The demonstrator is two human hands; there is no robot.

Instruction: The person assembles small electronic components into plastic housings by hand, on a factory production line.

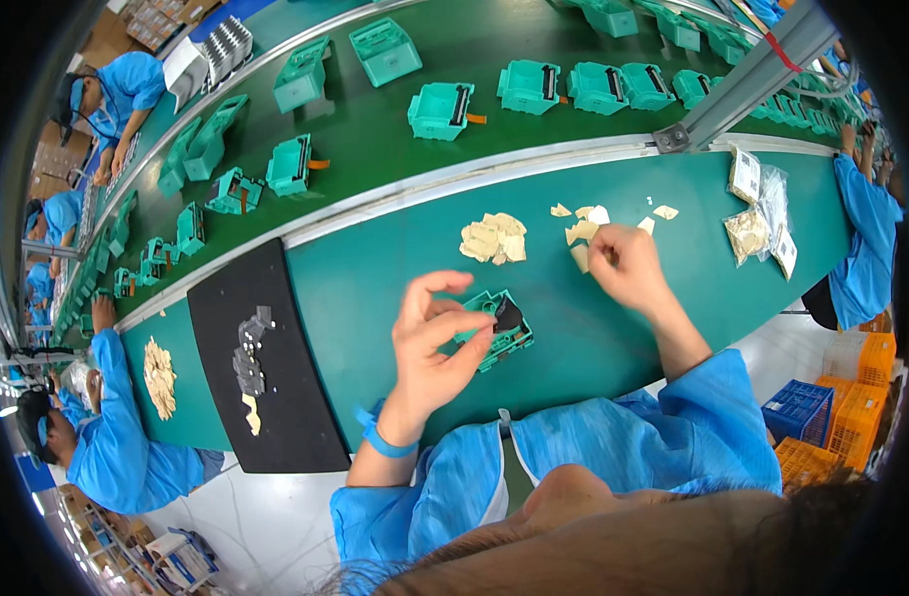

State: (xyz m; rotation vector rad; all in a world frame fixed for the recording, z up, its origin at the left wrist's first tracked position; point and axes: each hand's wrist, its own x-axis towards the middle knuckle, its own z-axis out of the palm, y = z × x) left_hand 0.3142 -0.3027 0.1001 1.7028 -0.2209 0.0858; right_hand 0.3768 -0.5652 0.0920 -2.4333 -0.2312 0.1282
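Hair (812, 526) edges the bottom of my feed. On the green counter (375, 238), I see the green housing (515, 342) just in front of the wearer. The left hand (435, 348) half-curls over its left side; the right hand (628, 266) is loosely curled beside pale scraps (580, 232). I cannot tell whether either grips anything.

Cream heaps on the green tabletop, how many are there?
2. The far-left heap is left of the black mat; the middle heap is beyond the green housing. Loose cream pieces by the right hand are scattered, not heaped. Others may be hidden.
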